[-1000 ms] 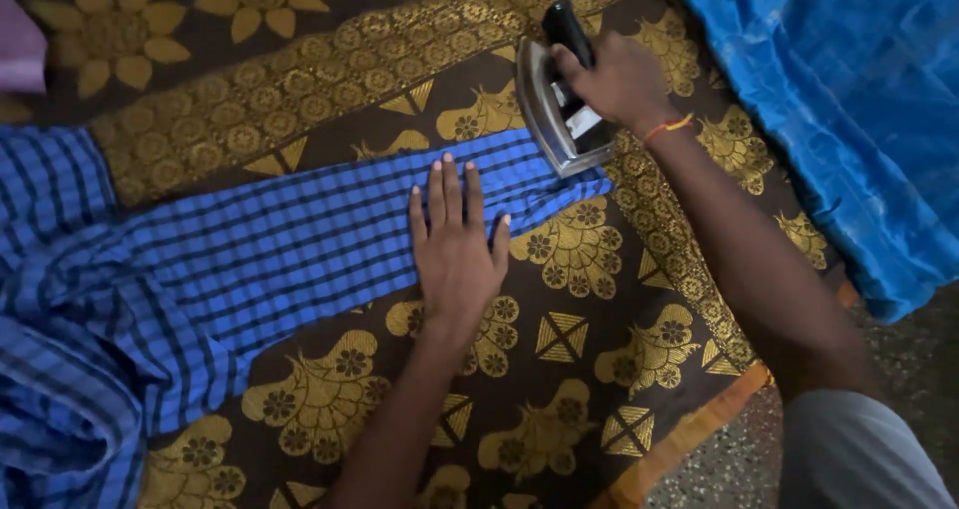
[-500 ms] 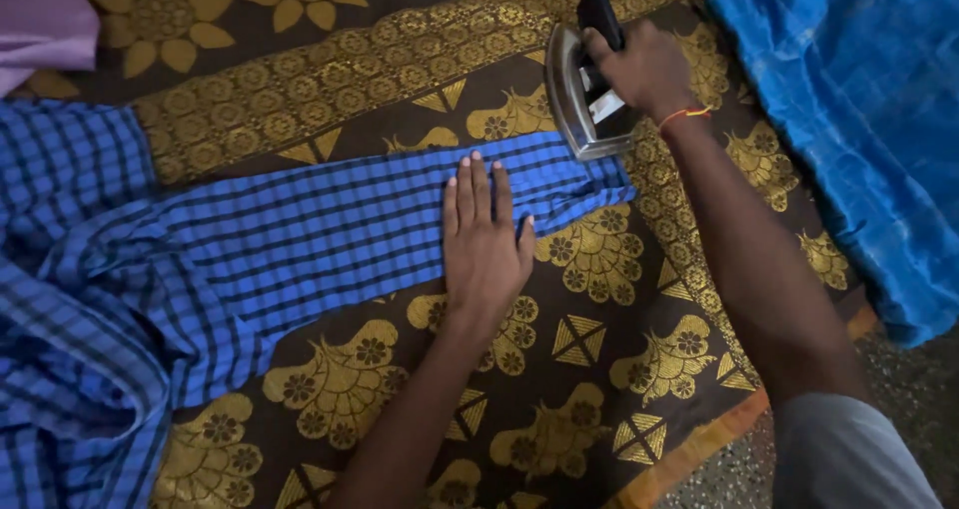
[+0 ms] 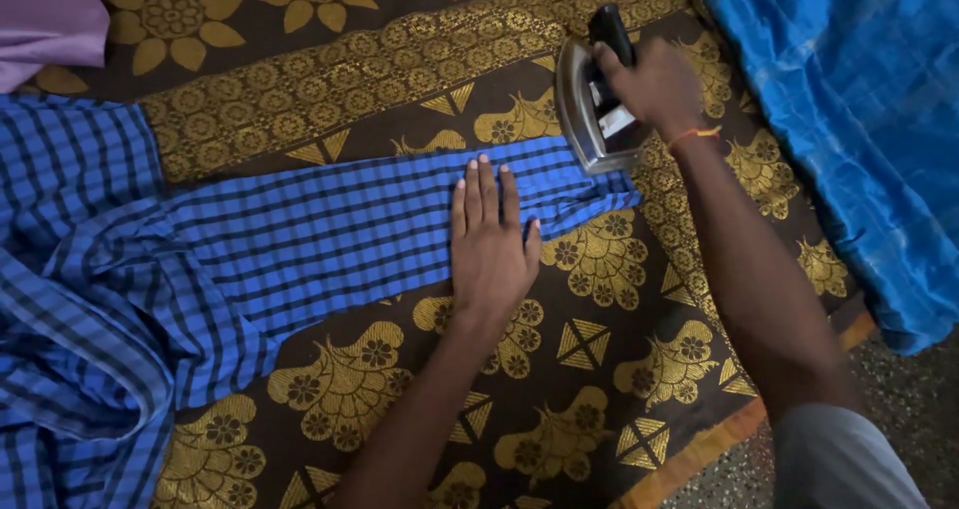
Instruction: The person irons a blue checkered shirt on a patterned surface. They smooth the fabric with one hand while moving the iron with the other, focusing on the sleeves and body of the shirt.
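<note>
Brown-and-gold patterned cloth covered the surface, its orange edge at the near right beside speckled floor. Blue checked shirt: bunched at near left, one sleeve stretched rightward across the cloth. Left hand: flat, fingers extended and together, pressing on the sleeve's right half, gripping nothing. Right hand: closed around the black handle of a metal iron, which stood on the sleeve's cuff end, farther right. Blue fabric: far right. Purple fabric: far left corner.
</note>
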